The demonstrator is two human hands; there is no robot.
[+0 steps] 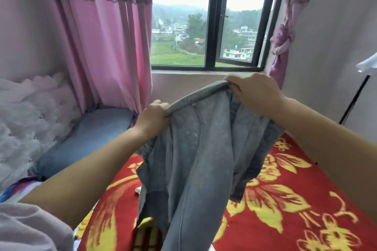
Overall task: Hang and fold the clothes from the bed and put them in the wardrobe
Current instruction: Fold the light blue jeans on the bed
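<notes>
Two hands, left (152, 117) and right (252, 90), gripping jeans (191, 149) by waistband above bed (285, 189); dangling legs likely to twist, spoiling fold.

A home bedroom: a bed (295, 199) under a red flowered blanket, a padded headboard (30, 112), pink curtains (106, 43) framing a window (212, 26).

Jeans (189, 159) in both grips: faded grey-blue, mottled wash. Blanket (285, 199) below the grips: red, yellow flower print. Pillow (87, 138) left of the left grip: plain blue. Curtain (106, 43): pink, purple lace band. Headboard (26, 112): white, tufted. Window frame (212, 26): black.
</notes>
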